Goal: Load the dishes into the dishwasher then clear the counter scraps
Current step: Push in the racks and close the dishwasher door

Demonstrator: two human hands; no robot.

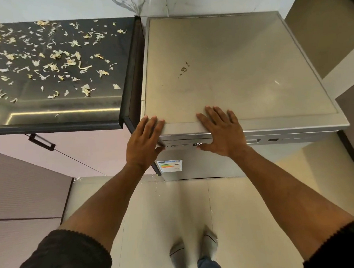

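Black counter [100,105] scrap-strewn; both hands flat on closed dishwasher [240,69].

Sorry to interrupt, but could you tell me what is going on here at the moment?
A person stands facing a steel dishwasher, its door closed. Both hands lie flat on its front top edge: the left hand at the left corner, the right hand nearer the middle, its thumb by the control panel, where a small display is lit. No dishes are in view. The dark counter to the left is littered with pale vegetable scraps, and a few bits lie on the floor.
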